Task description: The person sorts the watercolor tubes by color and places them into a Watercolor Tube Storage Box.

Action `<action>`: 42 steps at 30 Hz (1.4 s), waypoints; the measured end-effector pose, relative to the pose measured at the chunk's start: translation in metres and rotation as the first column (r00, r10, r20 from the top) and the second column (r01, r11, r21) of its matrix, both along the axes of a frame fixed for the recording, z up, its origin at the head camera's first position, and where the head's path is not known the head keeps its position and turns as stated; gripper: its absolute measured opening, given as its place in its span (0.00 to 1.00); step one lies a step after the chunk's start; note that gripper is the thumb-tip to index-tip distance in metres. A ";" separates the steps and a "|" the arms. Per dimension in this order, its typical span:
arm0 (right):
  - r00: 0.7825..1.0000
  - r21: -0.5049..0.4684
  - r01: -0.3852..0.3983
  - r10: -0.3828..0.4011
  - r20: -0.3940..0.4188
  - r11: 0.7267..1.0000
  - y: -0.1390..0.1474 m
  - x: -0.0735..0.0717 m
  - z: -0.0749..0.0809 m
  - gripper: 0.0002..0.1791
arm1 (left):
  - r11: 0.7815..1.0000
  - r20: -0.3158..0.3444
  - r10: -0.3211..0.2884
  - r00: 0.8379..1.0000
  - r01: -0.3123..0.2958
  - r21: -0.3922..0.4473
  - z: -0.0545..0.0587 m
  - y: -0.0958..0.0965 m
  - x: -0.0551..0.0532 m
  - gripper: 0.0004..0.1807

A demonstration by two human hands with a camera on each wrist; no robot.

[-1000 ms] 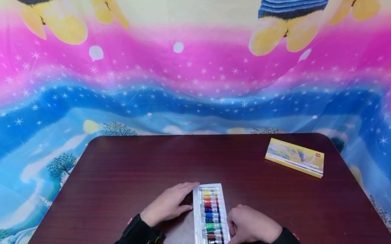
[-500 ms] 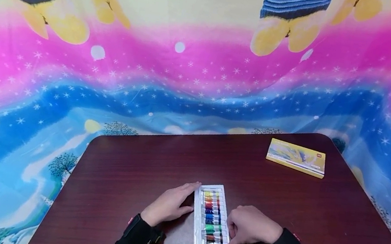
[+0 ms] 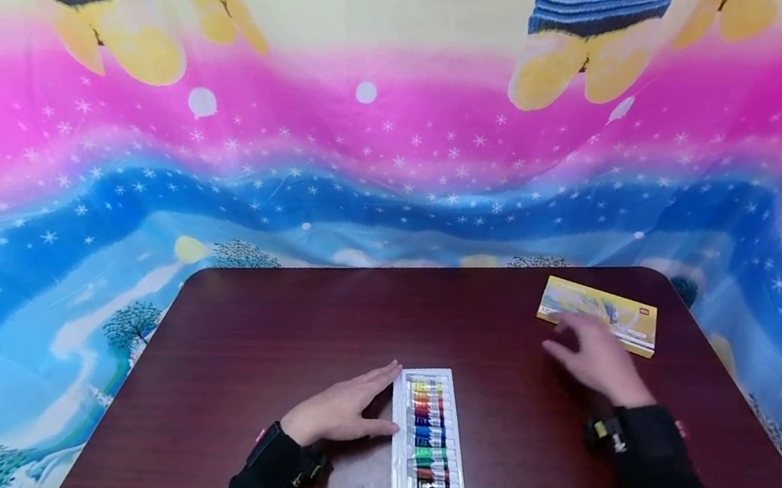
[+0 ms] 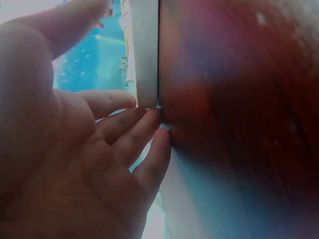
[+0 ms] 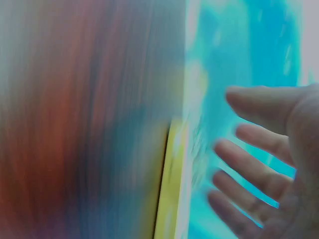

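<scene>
A white tray (image 3: 404, 482) of small paint tubes (image 3: 431, 435) in several colours lies flat on the table, its long side running away from me. At the tray's left edge rests my left hand (image 3: 340, 410), fingers extended and touching it; the left wrist view shows the fingertips at the white side wall (image 4: 146, 55). My right hand (image 3: 597, 359) is over the near edge of a flat yellow box (image 3: 633, 321) at the back right, partly covering it. In the right wrist view its fingers (image 5: 249, 164) are spread, apart from the box.
The dark reddish-brown table (image 3: 287, 330) has rounded far corners. Behind it hangs a printed cloth (image 3: 408, 128) with bears and snowflakes, reaching down past the table's far and side edges.
My right hand has left the tray's right side and moved forward and right to the yellow box. My left hand stays at the tray. The head view has shifted slightly.
</scene>
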State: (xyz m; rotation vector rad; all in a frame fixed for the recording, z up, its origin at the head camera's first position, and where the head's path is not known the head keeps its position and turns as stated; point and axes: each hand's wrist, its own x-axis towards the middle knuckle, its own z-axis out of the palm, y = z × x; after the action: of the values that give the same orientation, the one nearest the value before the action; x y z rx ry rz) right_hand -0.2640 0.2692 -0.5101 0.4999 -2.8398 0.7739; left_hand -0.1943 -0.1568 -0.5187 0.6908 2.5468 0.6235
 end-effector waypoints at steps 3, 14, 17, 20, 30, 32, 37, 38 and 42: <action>0.995 -0.030 0.098 -0.099 -0.012 0.995 0.035 -0.021 -0.004 0.32 | 1.000 -0.011 0.001 1.000 -0.001 0.001 -0.001 0.000 0.000 0.51; 0.945 0.105 0.123 -0.149 0.292 0.987 0.096 -0.051 -0.015 0.49 | 1.000 -0.032 -0.015 0.999 0.014 -0.008 -0.004 0.000 -0.002 0.50; 0.946 0.124 0.121 -0.152 0.287 0.985 0.084 -0.055 -0.014 0.49 | 1.000 -0.039 -0.014 0.999 0.014 -0.013 -0.003 0.001 -0.002 0.50; 0.954 0.140 0.104 -0.138 0.265 0.985 0.062 -0.059 -0.013 0.47 | 1.000 -0.049 -0.014 0.999 0.013 -0.019 -0.004 0.000 -0.002 0.50; 0.994 0.231 -0.006 -0.019 0.108 0.973 -0.074 -0.069 -0.015 0.38 | 1.000 -0.049 -0.009 0.999 0.009 -0.010 -0.005 -0.003 -0.003 0.50; 0.992 0.249 -0.031 0.001 0.122 0.968 -0.099 -0.068 -0.014 0.38 | 1.000 -0.049 -0.011 0.999 0.010 -0.016 -0.005 -0.003 -0.003 0.50; 0.989 0.249 -0.073 0.037 0.146 0.966 -0.135 -0.065 -0.011 0.40 | 1.000 -0.035 -0.014 0.999 0.014 -0.012 -0.005 -0.001 -0.005 0.49; 0.988 0.242 -0.082 0.048 0.147 0.967 -0.139 -0.065 -0.011 0.39 | 1.000 -0.033 -0.010 0.999 0.009 -0.006 -0.005 -0.001 -0.005 0.49; 0.983 0.207 -0.123 0.090 0.160 0.971 -0.146 -0.066 -0.011 0.38 | 0.999 -0.061 0.024 0.998 -0.023 0.029 -0.004 -0.001 -0.011 0.48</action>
State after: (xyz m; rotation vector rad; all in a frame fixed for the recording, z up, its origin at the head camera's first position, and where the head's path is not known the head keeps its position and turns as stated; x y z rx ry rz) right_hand -0.3301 0.1237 -0.5210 0.6561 -3.0778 0.5417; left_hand -0.2054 -0.1578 -0.5226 0.7008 2.6108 0.6563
